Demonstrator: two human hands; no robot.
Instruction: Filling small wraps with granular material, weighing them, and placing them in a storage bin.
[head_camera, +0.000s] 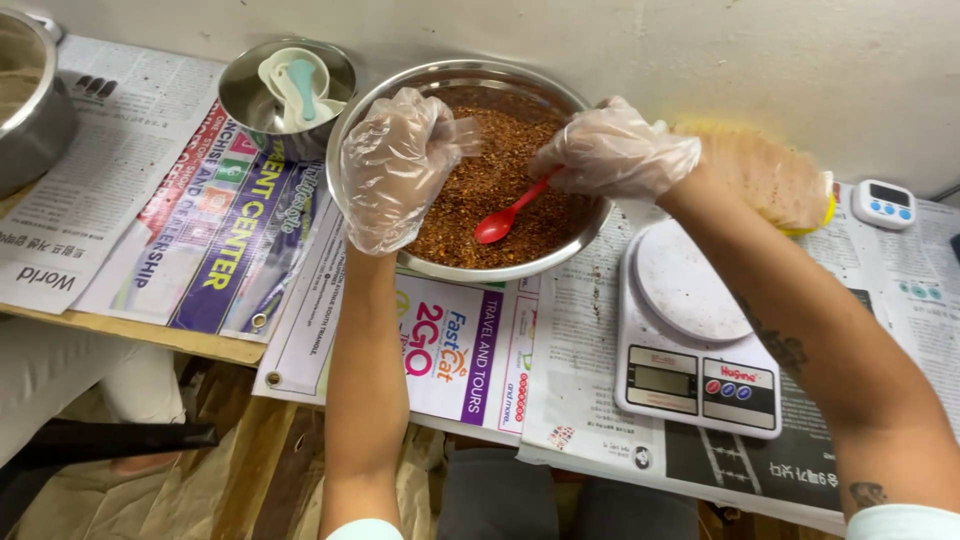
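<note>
Looking down from your head camera, you are working over a large steel bowl (585, 225) that is sitting on newspaper (120, 180) spread across the table, and the bowl is holding a heap of reddish-brown flakes (480, 180). Your right hand (615, 150), wearing a clear plastic glove, is pinching the handle of a red spoon (510, 213) with the fingers closed around it, while the spoon's scoop is lying on the flakes near the middle of the bowl. Your left hand (390, 165), gloved the same way, is hanging over the left side of the bowl with its fingers curled together; you cannot tell whether it is gripping anything. Just beside the bowl on your right, a white kitchen scale (690, 350) is resting on the paper, and a small white timer (885, 203) is lying farther right. Behind the bowl on the left, a smaller steel bowl (240, 95) is holding pale measuring spoons (295, 85).
</note>
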